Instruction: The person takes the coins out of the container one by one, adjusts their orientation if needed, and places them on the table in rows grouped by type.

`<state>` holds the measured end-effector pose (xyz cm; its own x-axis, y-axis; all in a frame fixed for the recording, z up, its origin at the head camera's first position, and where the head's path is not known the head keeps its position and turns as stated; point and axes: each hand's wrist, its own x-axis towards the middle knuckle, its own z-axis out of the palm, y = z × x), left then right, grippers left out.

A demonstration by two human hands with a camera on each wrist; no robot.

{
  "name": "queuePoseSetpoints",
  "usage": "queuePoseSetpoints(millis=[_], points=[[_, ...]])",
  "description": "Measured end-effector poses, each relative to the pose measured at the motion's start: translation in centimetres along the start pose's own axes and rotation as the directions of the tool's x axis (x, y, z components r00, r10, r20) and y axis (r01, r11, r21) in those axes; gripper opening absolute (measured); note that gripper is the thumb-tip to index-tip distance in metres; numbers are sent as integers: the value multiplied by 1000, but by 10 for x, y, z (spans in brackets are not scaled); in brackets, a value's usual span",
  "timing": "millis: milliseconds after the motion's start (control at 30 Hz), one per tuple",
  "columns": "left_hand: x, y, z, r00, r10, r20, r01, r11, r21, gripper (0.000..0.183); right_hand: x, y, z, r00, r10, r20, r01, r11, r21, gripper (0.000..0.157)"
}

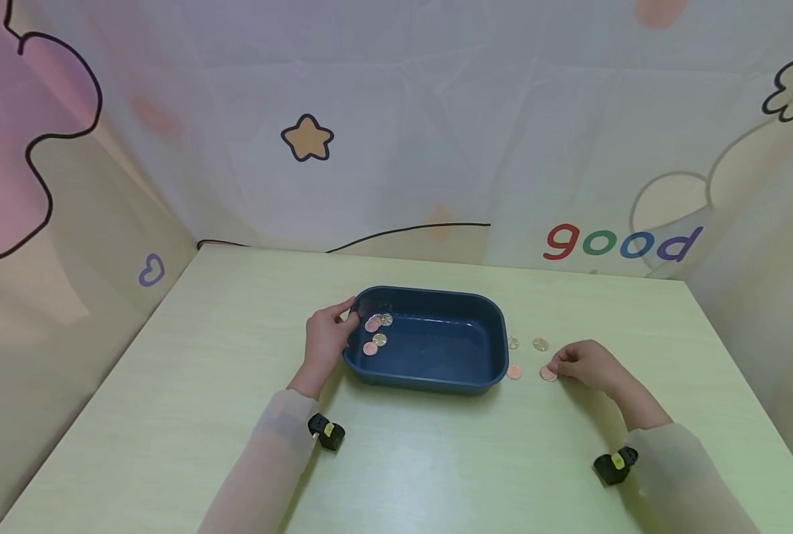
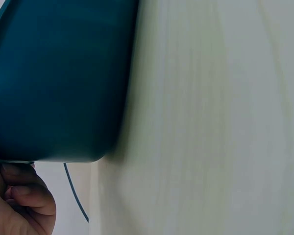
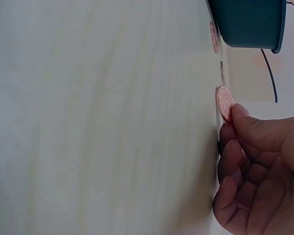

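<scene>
A dark blue rectangular tray [image 1: 429,382] sits on the table, with several copper and gold-coloured coins [image 1: 370,348] lying at its left end. My left hand [image 1: 326,337] holds the tray's left rim between thumb and fingers; in the left wrist view the curled fingers [image 2: 33,196] are beside the tray's end, partly hidden. To the right of the tray, my right hand [image 1: 590,363] pinches a copper coin [image 3: 225,104] between thumb and fingertips, tilted up just at the table surface. Another coin edge seems to show beneath it.
Outside the tray's right end lie a copper coin [image 1: 514,372] and two gold-coloured coins, one of them [image 1: 540,344] farther from the tray. A printed cloth backdrop [image 1: 396,163] stands behind the pale wood-grain table [image 1: 189,386] and at both sides.
</scene>
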<state>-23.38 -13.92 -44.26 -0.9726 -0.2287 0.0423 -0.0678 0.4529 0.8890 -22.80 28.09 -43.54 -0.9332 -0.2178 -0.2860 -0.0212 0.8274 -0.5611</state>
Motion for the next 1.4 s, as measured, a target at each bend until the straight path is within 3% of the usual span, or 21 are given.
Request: queuePoseSetpoints(millis=[733,1400], points=[[1,-1,1,1000,-20,1,20,1000,22,40,4,-7,2,1000,9,0,-9,994,-107,20],[1,1,1,1000,-12,1,12,1000,22,39,6,-8,1,1000,22,-2,-22,995,-102,21]])
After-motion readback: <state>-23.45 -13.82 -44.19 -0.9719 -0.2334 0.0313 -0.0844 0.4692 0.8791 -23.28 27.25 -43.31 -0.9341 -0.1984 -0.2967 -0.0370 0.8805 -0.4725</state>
